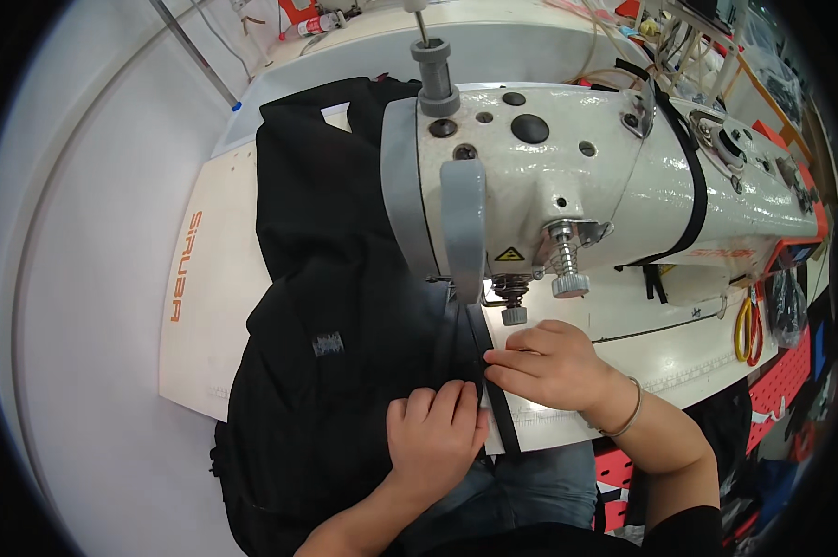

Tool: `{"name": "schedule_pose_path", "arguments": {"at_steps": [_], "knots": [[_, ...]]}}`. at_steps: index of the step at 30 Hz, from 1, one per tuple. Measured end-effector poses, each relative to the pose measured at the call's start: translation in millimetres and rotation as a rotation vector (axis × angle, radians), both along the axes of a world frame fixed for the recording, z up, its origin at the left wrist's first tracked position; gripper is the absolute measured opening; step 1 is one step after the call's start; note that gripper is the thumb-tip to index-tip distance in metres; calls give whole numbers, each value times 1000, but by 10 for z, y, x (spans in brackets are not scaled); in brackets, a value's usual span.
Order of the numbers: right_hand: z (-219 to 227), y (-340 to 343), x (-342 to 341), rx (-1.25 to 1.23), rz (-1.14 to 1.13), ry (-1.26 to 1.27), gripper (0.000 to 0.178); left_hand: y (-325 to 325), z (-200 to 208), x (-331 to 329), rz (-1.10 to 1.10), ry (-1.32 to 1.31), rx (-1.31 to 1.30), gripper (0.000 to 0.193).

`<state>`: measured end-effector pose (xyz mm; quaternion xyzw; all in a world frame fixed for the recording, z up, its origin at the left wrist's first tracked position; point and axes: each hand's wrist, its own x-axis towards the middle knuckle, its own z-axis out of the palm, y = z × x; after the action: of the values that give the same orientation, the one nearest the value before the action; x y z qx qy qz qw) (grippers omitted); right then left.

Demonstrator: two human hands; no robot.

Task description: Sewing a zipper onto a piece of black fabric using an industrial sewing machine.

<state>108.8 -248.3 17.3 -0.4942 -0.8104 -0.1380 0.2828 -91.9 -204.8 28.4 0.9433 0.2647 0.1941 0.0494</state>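
Observation:
A large black fabric piece [326,436], which looks like a bag or garment, lies across the left of the sewing machine [530,176] and hangs over the near table edge. Its right edge passes beneath the machine's needle area. Along that edge a narrow black strip [502,408] runs toward me. My left hand [438,432] is closed on the fabric edge, fingers curled over it. Just right of the strip, my right hand [551,365] pinches its edge, thumb and fingertips together. The needle itself is hidden behind the grey machine cover [464,227].
The white machine table [210,297] extends left and right of the machine. Scissors [748,327] with yellow and red handles lie at its right edge. A tension knob [569,278] sticks out above my right hand. A red perforated panel [781,390] is at lower right, a white wall [94,278] at left.

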Motion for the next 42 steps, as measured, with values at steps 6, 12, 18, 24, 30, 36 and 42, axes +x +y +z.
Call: {"name": "schedule_pose_path", "arguments": {"at_steps": [6,12,18,24,30,36,42], "knots": [[25,-38,68,11,13,4,16,57,-90,40,-61,-120,110,21],[22,-25,90,17,29,31,16,94,-111,44,-103,-130,108,16],[33,-24,96,8,22,27,15,140,-58,99,-96,-65,118,15],[13,-7,74,11,-1,41,14,207,-60,93,-144,-46,81,20],[24,-22,78,-22,-4,25,14,318,-48,82,-243,-36,139,20],[-40,22,39,-21,-76,83,14,319,-90,94,-265,-61,120,17],[0,69,9,-53,-127,132,13,304,-89,115,-239,-90,119,19]]}}
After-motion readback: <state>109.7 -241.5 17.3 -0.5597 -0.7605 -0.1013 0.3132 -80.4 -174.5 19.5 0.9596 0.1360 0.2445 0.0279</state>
